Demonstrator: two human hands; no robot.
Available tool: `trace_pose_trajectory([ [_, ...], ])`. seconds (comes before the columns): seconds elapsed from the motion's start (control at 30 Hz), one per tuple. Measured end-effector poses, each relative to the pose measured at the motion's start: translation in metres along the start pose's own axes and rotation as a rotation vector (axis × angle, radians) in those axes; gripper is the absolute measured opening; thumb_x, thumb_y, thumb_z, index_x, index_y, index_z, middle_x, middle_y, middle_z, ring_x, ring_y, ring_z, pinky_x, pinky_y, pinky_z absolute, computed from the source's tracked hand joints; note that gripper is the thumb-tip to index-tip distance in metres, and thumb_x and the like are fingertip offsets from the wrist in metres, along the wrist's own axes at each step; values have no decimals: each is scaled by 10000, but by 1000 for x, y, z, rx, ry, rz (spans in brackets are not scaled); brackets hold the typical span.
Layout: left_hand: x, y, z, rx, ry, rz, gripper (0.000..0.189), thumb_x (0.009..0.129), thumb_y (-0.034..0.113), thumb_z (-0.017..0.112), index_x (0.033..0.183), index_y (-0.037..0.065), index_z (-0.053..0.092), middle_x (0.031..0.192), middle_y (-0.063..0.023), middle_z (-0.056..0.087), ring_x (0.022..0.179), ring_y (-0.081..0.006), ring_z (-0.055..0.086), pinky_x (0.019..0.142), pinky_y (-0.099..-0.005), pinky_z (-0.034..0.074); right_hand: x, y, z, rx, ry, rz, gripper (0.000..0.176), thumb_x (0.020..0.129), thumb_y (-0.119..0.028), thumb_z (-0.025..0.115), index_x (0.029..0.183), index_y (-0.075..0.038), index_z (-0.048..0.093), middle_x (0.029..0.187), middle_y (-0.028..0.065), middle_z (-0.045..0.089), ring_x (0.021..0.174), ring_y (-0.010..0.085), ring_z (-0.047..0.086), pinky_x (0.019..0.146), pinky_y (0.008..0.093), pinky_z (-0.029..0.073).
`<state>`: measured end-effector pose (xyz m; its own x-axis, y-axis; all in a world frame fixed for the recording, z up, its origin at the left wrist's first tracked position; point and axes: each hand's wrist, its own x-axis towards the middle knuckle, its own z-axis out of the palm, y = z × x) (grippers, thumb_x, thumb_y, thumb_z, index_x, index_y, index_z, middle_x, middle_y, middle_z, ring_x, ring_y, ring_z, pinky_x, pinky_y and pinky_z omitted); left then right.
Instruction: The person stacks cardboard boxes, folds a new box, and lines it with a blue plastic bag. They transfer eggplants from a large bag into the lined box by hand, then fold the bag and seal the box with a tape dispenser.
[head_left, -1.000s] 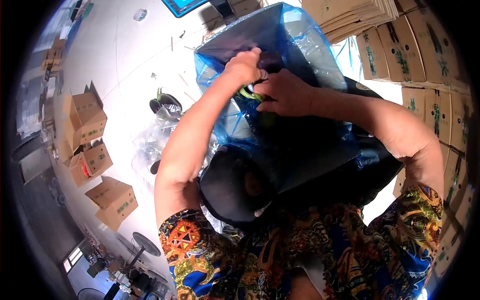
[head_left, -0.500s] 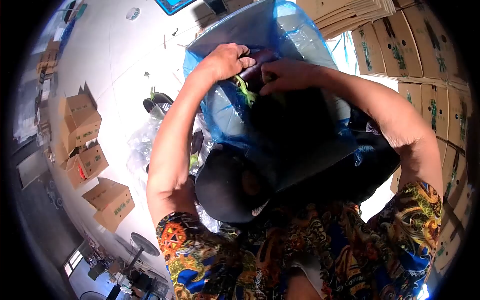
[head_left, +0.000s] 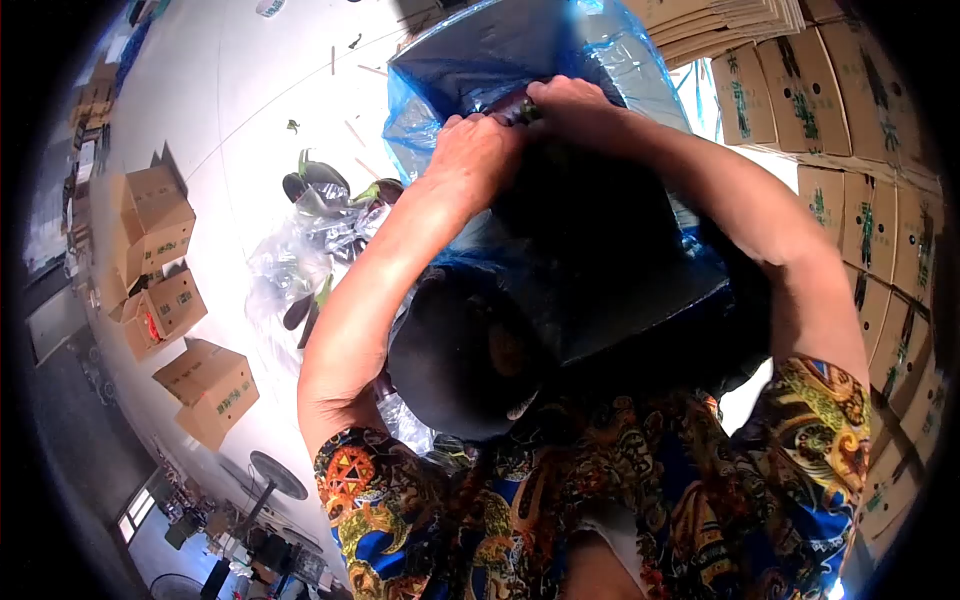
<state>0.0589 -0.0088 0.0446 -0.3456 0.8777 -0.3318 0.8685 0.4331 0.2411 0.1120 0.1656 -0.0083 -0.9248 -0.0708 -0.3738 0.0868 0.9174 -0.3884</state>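
Observation:
A dark purple eggplant [head_left: 511,103] lies within a box lined with a blue plastic bag [head_left: 412,112]. My left hand [head_left: 474,152] is closed over the near left side of the eggplant, its fingertips curled on the skin. My right hand [head_left: 578,106] grips the stem end, where a bit of green calyx shows between the two hands. Deep shadow fills the near part of the box, so whatever lies there is hidden.
Loose eggplants [head_left: 316,190] and clear plastic wrap [head_left: 275,275] lie on the floor at left. Cardboard boxes [head_left: 210,392] stand farther left. Stacked cartons [head_left: 800,95] wall off the right, with flattened cardboard [head_left: 700,25] behind the bag.
Both hands have shifted: my left hand right and down, my right hand up and left onto the stem end. The eggplant's green stem has swung from the near side to between the hands.

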Motion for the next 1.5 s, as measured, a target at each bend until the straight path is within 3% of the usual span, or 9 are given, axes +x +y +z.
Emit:
trace_pose_trajectory([
  [0.27,-49,-8,5,-543,520,258,256,832,27,627,1088,38,648,917,-143,648,870,-317,633,787,-344,508,-16,-9,31,-21,436,110,384,840,-319,659,1026,-13,521,1012,211,553,979,366,589,834,464,497],
  [0.47,-109,-12,41,-1201,678,-342,174,921,74,594,1062,7,671,872,-62,696,841,-121,630,799,-257,491,6,-7,46,-198,378,108,776,816,-468,678,1330,50,415,1340,243,448,1238,383,436,1009,437,402],
  [0.57,-161,-28,100,-1437,777,-541,180,953,121,566,1061,16,664,844,-36,683,765,-104,599,736,-260,487,18,10,46,-200,532,-77,703,755,-558,710,1097,25,519,972,203,616,904,361,613,783,447,508],
  [0.77,-312,-27,227,-803,764,-935,192,861,86,615,1031,10,661,924,-90,674,855,-155,613,805,-278,481,-7,-14,19,-395,89,131,973,794,-676,579,1368,75,352,1344,252,467,1260,397,431,1044,427,365],
  [0.97,-460,-80,303,-507,665,-1609,252,820,208,594,1010,82,700,962,-158,703,951,-281,668,862,-376,503,-46,-34,-23,-286,-137,8,412,875,-262,669,1124,52,572,847,307,612,814,448,598,696,458,472],
  [1.17,-515,-95,319,-581,624,-1780,371,842,239,619,1134,12,647,956,-109,710,897,-186,660,820,-312,495,-72,-51,-25,-360,-241,-12,408,889,-231,647,1168,55,570,802,312,579,799,465,584,678,464,465],
  [1.23,-491,-84,313,-913,803,-1512,405,838,363,639,1047,17,672,1017,-225,677,979,-313,652,896,-404,470,-80,-54,-22,-372,-264,-41,372,873,-181,633,1168,36,567,835,303,588,822,465,572,688,463,459],
  [1.37,-422,-42,282,40,586,-1264,527,798,420,682,1162,48,602,1204,-207,538,1117,-394,483,927,-504,399,-84,-69,-18,-351,-302,-81,353,861,-133,614,1183,0,557,891,297,587,894,462,550,747,484,440],
  [1.5,-399,-41,306,-54,480,-1268,533,814,498,642,1143,79,628,1213,-172,571,1217,-388,414,958,-531,343,-88,-69,-6,-345,-314,-100,468,889,-244,648,1243,37,526,839,334,576,874,483,574,745,474,458],
])
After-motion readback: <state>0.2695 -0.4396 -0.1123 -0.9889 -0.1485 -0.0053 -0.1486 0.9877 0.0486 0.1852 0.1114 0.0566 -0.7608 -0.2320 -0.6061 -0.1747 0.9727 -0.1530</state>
